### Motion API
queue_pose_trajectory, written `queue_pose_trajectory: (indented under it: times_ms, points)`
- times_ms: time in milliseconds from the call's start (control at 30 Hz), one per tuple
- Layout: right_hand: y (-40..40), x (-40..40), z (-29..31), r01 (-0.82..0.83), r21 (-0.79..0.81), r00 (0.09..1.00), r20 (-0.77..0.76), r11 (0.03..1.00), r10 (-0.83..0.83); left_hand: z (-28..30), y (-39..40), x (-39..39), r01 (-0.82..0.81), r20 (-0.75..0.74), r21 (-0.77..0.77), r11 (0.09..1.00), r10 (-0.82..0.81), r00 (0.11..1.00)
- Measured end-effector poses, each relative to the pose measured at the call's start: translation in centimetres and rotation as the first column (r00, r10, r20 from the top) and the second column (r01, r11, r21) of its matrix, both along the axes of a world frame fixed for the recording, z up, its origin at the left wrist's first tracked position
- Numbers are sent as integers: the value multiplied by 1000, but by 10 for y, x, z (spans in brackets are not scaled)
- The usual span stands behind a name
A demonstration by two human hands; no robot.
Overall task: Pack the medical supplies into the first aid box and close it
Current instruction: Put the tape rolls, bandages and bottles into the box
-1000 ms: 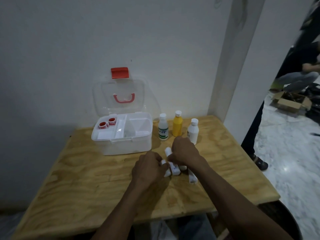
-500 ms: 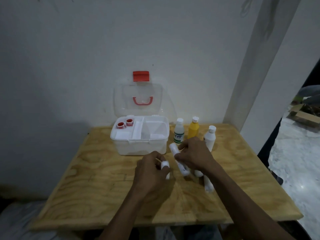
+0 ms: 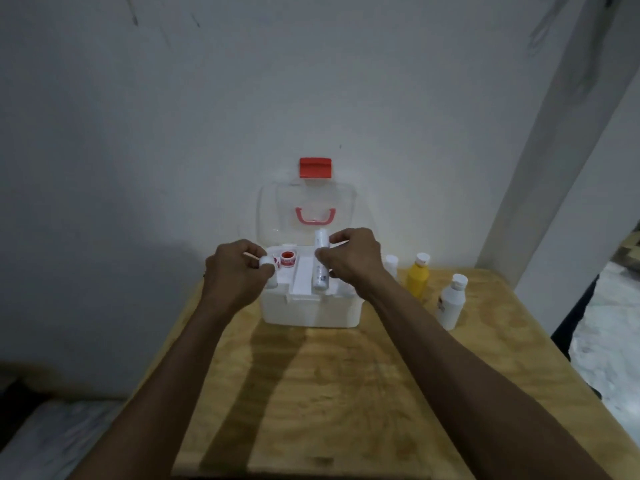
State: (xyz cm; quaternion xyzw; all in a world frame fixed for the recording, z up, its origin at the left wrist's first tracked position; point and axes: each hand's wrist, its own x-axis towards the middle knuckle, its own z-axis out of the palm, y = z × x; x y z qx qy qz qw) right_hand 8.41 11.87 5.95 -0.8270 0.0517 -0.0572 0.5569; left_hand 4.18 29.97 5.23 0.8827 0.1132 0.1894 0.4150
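Observation:
The white first aid box stands open at the back of the wooden table, its clear lid with a red latch leaning on the wall. A red-and-white tape roll lies in the box's tray. My left hand hovers over the box's left side, shut on a small white tube. My right hand is over the middle of the tray, shut on white tubes held upright.
Right of the box stand a yellow bottle, a white bottle and another white bottle partly hidden behind my right wrist. A white pillar rises at the right. The table's right edge drops to a marble floor.
Both hands lifted the white tubes off the table's middle and carried them back over the open box. The camera view has shifted forward and left.

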Motion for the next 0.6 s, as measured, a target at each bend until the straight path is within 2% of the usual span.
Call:
queue_pose_trajectory:
  times_ms: [200,367,600]
  points:
    - [27,26,-7,1,-70,998,-58,998,-5,-3,4,31,59,-119,94,994,-48,992]
    - [41,38,-20,3,-155,997,-77,988,-15,-13,-1,42,133,-195,260,956,-83,977]
    - [42,38,-30,-53,-330,998,-54,942,38,-21,-3,46,172,-183,357,918,-112,977]
